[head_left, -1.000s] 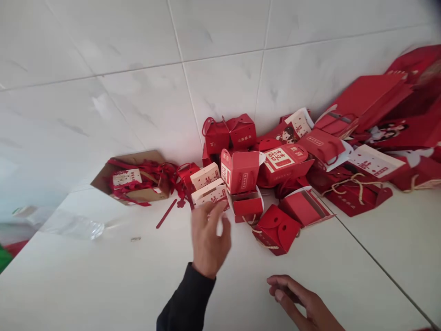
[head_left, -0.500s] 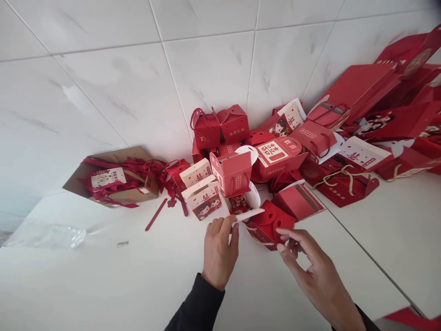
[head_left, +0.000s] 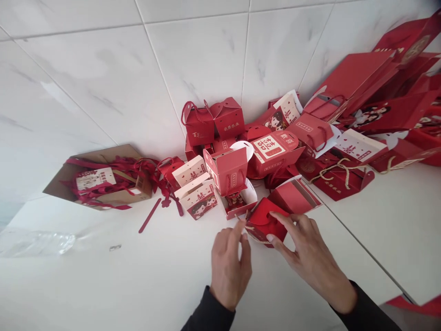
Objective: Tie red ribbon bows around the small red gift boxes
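Note:
A small red gift box (head_left: 265, 216) with a beige rope handle (head_left: 257, 233) lies in front of me on the white table. My right hand (head_left: 306, 250) has its thumb and fingers on the box's right side and top flap, closed around that end. At the box's left corner is my left hand (head_left: 230, 262), fingers curled, with index finger and thumb at the rope; the exact pinch is partly hidden. Just behind, an open red-and-white box (head_left: 237, 207) shows a dark red packet inside, its lid raised.
More red boxes (head_left: 275, 154) pile against the tiled wall, and red gift bags (head_left: 358, 87) lean at the right. To the left are a cardboard box (head_left: 113, 202) of red ribbons, a red strip (head_left: 149, 216), a clear plastic bottle (head_left: 37, 243) and a small clear piece (head_left: 115, 248).
My left hand has let go of the open box's white flap and moved right and down to the red gift box. My right hand has closed in on that box.

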### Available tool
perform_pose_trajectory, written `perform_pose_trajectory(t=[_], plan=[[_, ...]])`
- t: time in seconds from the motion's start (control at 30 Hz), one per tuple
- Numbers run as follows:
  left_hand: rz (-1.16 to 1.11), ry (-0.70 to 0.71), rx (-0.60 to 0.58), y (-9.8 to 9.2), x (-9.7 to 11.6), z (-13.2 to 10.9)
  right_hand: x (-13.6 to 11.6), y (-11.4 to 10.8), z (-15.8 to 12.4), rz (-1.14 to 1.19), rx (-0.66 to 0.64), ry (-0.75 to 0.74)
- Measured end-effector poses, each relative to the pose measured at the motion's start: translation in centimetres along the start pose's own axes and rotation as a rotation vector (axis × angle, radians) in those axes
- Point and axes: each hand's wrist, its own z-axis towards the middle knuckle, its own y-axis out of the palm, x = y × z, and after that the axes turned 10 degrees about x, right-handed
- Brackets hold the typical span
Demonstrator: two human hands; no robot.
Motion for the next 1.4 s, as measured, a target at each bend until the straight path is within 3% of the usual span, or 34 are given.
perform_pose_trajectory(t=[0.1,0.2,0.43,0.7,0.87,1.03,1.2,1.4], plan=[[-0.029,0.003,-0.129,1.2,0.9,-1.0,0.0,-0.1,0.5,0.031,-0.025,0.019],[-0.038,-0.088,-0.156,2.2,1.3,-1.5,0.0,-0.2,0.7,0.036,-0.057,0.013],[-0.086,-0.155,-0.048,2.4,2.4,-2.1,-0.1,-0.4,0.3,0.134,-0.107,0.14],[-0.199,-0.289,0.002,2.1,3.9,-2.7,-1.0,-1.1,-0.2,0.285,0.008,0.443],[-0.087,-0.37,0.015,1.6,4.6,-2.7,-1.5,-2.6,-1.2,0.361,0.043,0.534],[-0.106,-0.459,0.054,0.0,4.1,-3.0,-1.2,-3.1,-2.4,0.376,-0.052,0.446],[-0.075,-0.306,-0.162,-1.1,3.8,-3.6,-1.5,-3.4,-2.2,0.218,-0.214,0.304],[-0.202,-0.585,-0.19,-1.6,4.8,-3.4,-1.7,-4.4,-2.1,0.458,-0.28,0.341]])
